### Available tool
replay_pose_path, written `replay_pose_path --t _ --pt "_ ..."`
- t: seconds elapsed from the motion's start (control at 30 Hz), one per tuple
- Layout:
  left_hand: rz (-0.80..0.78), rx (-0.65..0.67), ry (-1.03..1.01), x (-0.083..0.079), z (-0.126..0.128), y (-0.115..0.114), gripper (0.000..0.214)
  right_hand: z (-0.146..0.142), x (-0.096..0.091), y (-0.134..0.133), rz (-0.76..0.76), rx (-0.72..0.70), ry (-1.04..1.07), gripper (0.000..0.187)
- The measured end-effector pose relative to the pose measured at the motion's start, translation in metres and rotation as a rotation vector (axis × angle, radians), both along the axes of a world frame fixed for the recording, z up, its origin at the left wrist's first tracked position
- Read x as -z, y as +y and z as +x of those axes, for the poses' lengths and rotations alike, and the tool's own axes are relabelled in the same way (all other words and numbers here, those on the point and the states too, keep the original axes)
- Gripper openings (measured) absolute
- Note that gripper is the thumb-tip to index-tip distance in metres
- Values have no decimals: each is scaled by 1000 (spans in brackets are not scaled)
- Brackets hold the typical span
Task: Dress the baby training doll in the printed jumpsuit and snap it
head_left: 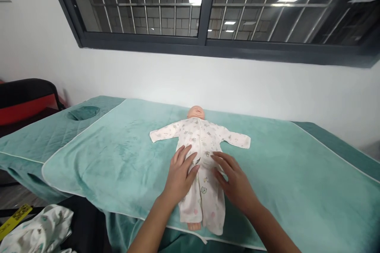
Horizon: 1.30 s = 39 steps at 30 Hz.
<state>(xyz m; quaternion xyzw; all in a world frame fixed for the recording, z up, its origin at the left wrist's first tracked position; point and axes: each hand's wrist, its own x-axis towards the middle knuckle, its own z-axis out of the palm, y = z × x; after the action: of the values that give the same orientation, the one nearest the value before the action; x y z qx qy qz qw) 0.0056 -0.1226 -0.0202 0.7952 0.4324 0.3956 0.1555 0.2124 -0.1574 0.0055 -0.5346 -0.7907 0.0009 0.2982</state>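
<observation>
A baby doll (196,112) lies face up on the green bed cover, its head toward the wall. It wears a white printed romper (199,136) with both sleeves spread out to the sides. One foot (194,226) shows below the left trouser leg; the other leg end covers whatever is in it. My left hand (181,170) rests on the left side of the romper's waist, fingers spread. On the right side, my right hand (233,176) lies at the romper's waist with its fingers apart and slightly bent. Neither hand grips the cloth visibly.
The teal cover (118,158) drapes over a massage bed with a face hole (84,113) at the left. A crumpled printed cloth (41,229) and a yellow strip (15,220) lie at the lower left. A black and red chair (26,102) stands beyond. A barred window (204,45) is above.
</observation>
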Motion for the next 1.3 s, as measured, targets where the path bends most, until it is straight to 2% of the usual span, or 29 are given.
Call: replay_pose_path --t 0.13,0.23,0.3,0.37,0.47,0.53,0.57,0.67,0.8,0.97,1.2,1.27,1.3 --pt "-96 9 -95 12 -7 6 37 -21 10 -1 -50 -95 -104 54" --pt "-161 -16 -113 20 -25 17 41 -19 16 -7 -142 -165 -52 49" --pt "-154 -105 -52 24 -43 32 42 -5 16 -6 -227 -154 71 43" --pt "-84 -271 53 26 -64 51 44 21 16 5 -262 -25 219 41" --pt "-38 -511 218 26 -91 85 51 75 22 41 -148 306 330 54" --pt "-86 -591 317 24 -102 104 55 112 29 68 -105 584 335 68" --pt "-105 -609 375 23 -105 113 55 128 33 81 -131 692 308 74" --pt "-85 -629 524 18 -106 130 49 157 42 110 -239 769 227 71" --pt "-25 -627 584 10 -105 142 41 163 46 137 -243 726 208 57" --pt "17 -660 604 7 -110 157 43 167 46 160 -154 721 236 44" --pt "-32 -784 551 17 -111 167 36 169 49 151 -48 906 254 47" --pt "-49 -796 524 17 -112 166 36 161 45 143 17 892 220 47" --pt "-57 -800 505 17 -113 164 38 154 42 136 68 842 202 45"
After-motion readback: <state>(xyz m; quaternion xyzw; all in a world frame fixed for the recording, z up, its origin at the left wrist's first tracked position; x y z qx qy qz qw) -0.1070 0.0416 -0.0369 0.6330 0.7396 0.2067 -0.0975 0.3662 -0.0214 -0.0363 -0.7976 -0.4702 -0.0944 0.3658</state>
